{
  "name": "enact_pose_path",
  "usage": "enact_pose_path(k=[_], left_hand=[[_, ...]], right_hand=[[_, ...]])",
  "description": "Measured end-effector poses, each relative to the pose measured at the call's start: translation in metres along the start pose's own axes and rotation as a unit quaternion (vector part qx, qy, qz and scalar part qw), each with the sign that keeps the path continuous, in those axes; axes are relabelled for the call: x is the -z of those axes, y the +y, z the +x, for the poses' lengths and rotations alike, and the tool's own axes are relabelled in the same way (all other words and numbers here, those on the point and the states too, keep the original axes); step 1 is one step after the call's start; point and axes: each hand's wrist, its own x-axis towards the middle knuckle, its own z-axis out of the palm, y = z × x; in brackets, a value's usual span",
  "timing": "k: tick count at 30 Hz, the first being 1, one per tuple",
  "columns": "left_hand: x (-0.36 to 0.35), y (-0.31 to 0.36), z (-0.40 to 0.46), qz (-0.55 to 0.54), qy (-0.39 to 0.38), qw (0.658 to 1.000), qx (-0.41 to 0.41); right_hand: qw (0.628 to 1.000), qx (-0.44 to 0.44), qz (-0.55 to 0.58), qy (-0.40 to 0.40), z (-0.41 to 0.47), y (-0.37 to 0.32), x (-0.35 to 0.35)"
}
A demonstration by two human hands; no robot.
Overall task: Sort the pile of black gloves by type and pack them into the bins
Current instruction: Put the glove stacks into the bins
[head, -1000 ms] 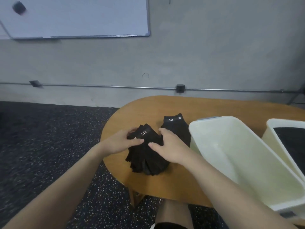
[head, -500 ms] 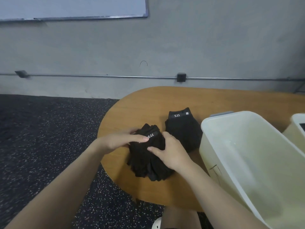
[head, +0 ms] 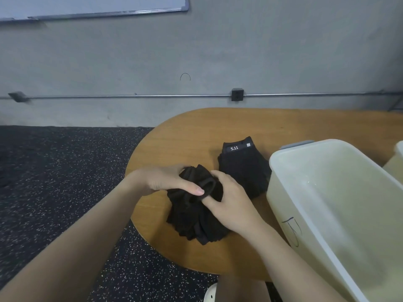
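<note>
Two hands, left hand and right hand, grip bunched black fabric gloves with curled fingers on the oval wooden surface; a second black glove stack lies just left of the white plastic bin.

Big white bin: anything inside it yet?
The big white bin shows only bare pale walls and floor, no gloves. Its near right corner is cut off by the frame. Both glove stacks sit on the table.
</note>
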Motion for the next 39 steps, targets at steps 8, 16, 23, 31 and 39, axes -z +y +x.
enact_pose_path(k=[8,16,23,31,39], left_hand=[[0.005,-0.02,0.004,-0.042,0.025,0.999,0.006],[0.007,-0.024,0.005,-0.088,-0.009,0.996,-0.019],[0.005,-0.015,0.006,-0.069,-0.002,0.998,0.01],[0.003,-0.033,0.016,-0.077,0.079,0.993,0.035],[-0.008,-0.037,0.008,-0.044,0.079,0.995,0.042]], right_hand=[[0.999,0.031,0.039,0.012,-0.005,0.007,-0.004],[0.999,-0.018,0.022,0.039,0.004,0.004,-0.016],[0.995,-0.047,0.007,0.09,0.006,0.007,-0.029],[0.993,-0.042,-0.032,0.103,0.003,0.011,-0.032],[0.988,-0.018,-0.134,0.078,0.002,0.013,-0.032]])
